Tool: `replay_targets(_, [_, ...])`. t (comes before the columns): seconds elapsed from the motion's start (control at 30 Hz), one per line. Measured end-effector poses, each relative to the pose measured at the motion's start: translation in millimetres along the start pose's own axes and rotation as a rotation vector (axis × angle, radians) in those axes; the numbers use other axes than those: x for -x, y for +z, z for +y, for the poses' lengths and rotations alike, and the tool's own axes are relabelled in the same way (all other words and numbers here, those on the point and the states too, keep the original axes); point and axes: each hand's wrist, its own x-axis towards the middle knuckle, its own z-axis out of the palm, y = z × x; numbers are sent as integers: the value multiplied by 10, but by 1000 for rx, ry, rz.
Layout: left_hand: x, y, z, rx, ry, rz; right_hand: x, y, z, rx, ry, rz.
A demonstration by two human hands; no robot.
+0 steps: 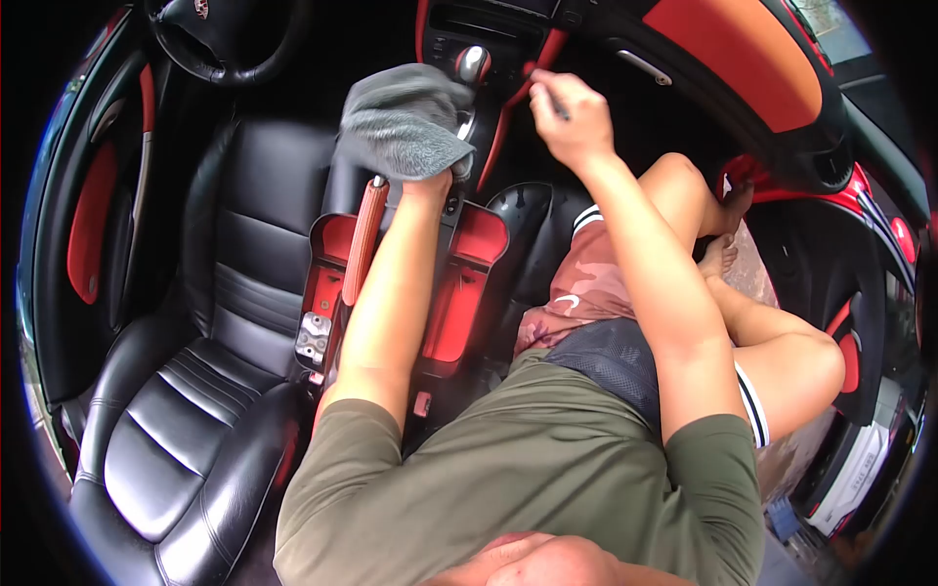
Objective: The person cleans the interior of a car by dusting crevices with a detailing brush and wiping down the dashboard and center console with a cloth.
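Observation:
A grey cloth [405, 122] covers most of my left hand [435, 184] over the centre console, just below the gear lever [474, 64]. Only the wrist and the base of that hand show; its fingers are hidden under the cloth. To the right of the lever, my right hand [575, 117] is raised with its fingers curled around a thin dark tool [558, 105]. A small red tip [531, 70] shows near its fingertips. The red handbrake lever [365, 242] stands beside my left forearm.
An open console box [457, 308] with red lining lies under my left forearm. At the left are a black leather seat [161, 430] and the steering wheel [227, 76]. The red and black dashboard [733, 59] spans the upper right. Bare legs rest at the right.

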Motion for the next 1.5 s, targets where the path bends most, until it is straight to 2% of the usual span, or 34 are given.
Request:
replay_targets(0.07, [-34, 31, -30, 55, -24, 210, 93, 151, -14, 116, 83, -334])
replay_targets(0.1, [-46, 58, -31, 79, -30, 263, 150, 152, -55, 128, 91, -241])
replay_targets(0.17, [-32, 85, -45, 109, -39, 351, 119, 163, -70, 48, 87, 102])
replay_targets(0.27, [17, 110, 85, 174, 26, 412, 115, 138, -95, 17, 9, 40])
replay_targets(0.3, [13, 106, 159, 148, 111, 388, 68, 116, -106, -9, -37, 33])
replay_targets(0.33, [17, 118, 237, 124, 193, 354, -15, 110, -98, -32, -30, 170])
replay_targets(0.37, [-37, 52, 405, -200, 403, 213, -51, 130, -25, -26, 23, 135])
replay_targets(0.43, [1, 532, 236, 131, 317, 71, -76, 0, -108, 48, 304, -299])
replay_targets(0.47, [-4, 728, 164, -126, 457, -70, -50, -38, -82, 78, 302, -259])
replay_targets(0.53, [-200, 903, 348, -578, 562, -748, 11, -195, -12, 21, 270, -42])
replay_targets(0.57, [-136, 1318, -140, -488, 657, -618, 70, -290, 15, -11, 250, 54])
replay_targets(0.63, [-303, 1335, 103, -456, 551, -783, 152, -595, -76, -125, 409, 78])
replay_targets(0.67, [-301, 1506, -53, -507, 738, -578, 218, -727, -98, -130, 471, 54])
replay_targets(0.77, [-254, 1544, -8, -806, 696, -335, 387, -970, -31, -101, 526, 52])
replay_targets(0.8, [-166, 1638, -116, -817, 724, -374, 424, -1020, -40, -95, 528, 53])
replay_targets(0.9, [38, 1669, -138, -620, 443, -675, 478, -1096, -40, -141, 573, -20])
replay_targets(0.93, [133, 1662, -92, -768, 524, -575, 471, -1076, -61, -157, 560, -18])
replay_targets(0.97, [99, 1706, -107, -712, 459, -722, 484, -1073, -100, -170, 549, -18])
replay_targets(1.03, [-48, 1627, 220, -781, 241, -491, 459, -1097, -275, -181, 526, -32])
replay_targets(1.13, [-568, 1668, 146, -884, 307, -326, 427, -1201, -420, -183, 473, -73])
replay_targets(1.23, [-643, 1618, 180, -790, 209, -364, 387, -1383, -526, -87, 494, -57])
replay_targets(1.27, [-645, 1602, 193, -759, 181, -381, 414, -1366, -413, -181, 462, -12])
replay_targets(1.33, [-592, 1579, 222, -696, 116, -415, 493, -1398, -271, -166, 491, 12])
replay_targets(1.4, [-286, 1610, 230, -811, 283, -341, 536, -1344, -162, -173, 460, 98])
replay_targets(1.47, [-118, 1608, 130, -779, 587, 26, 585, -1319, -139, -170, 454, 88])
replay_targets(1.5, [-186, 1570, 179, -796, 536, -132, 578, -1327, -153, -167, 448, 86])
